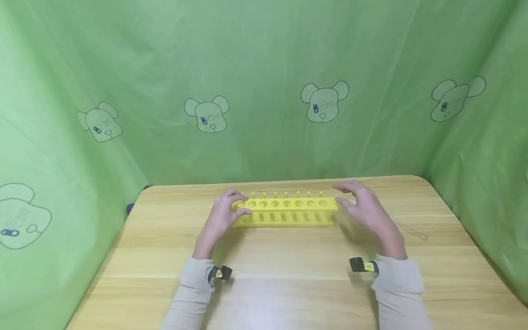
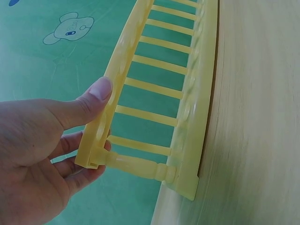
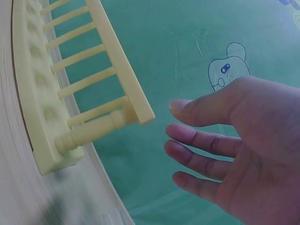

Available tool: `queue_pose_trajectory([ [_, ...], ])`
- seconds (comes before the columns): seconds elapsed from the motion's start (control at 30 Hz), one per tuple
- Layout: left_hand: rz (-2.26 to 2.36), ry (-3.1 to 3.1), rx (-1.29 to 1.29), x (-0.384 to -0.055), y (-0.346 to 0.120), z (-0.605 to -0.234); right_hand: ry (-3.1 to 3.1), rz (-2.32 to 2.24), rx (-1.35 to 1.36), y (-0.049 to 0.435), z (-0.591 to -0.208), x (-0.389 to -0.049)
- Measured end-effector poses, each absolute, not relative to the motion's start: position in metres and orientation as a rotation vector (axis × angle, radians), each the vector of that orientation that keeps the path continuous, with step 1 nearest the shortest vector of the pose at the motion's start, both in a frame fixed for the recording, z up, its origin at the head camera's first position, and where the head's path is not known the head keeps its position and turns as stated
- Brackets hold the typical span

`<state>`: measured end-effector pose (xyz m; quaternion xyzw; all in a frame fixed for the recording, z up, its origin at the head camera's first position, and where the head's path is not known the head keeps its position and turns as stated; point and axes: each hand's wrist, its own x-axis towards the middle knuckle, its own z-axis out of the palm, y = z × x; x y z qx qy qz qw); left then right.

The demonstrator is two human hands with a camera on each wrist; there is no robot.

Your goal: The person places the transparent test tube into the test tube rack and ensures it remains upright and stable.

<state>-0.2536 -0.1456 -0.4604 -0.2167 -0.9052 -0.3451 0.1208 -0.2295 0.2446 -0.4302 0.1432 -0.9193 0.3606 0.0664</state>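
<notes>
A yellow test tube rack (image 1: 284,220) stands upright on the wooden table, with a row of round holes on top and short pegs along its back. My left hand (image 1: 222,213) grips the top bar at the left end; the thumb lies on one face and the fingers curl round the other, as the left wrist view shows. Beside the rack's right end is my right hand (image 1: 365,206). In the right wrist view a gap separates the thumb and fingertips of this right hand (image 3: 262,145) from the rack's top bar (image 3: 122,61), and it holds nothing.
A thin clear rod or tube (image 1: 412,230) lies on the table (image 1: 280,279) to the right, partly hidden behind my right hand. Green curtains (image 1: 264,151) with printed bear heads hang behind the table and on both sides.
</notes>
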Motion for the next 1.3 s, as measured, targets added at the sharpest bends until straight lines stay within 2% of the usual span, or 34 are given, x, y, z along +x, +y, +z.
queue_pose_trajectory([
  [0.73,-1.041,-2.67,-0.606,-0.254,-0.146,-0.459,-2.669,0.973,0.37,0.268,-0.431,-0.226],
  [1.3,-1.041,-2.635,-0.63,-0.252,-0.146,-0.464,-2.654,0.987,0.307,0.284,-0.446,-0.226],
])
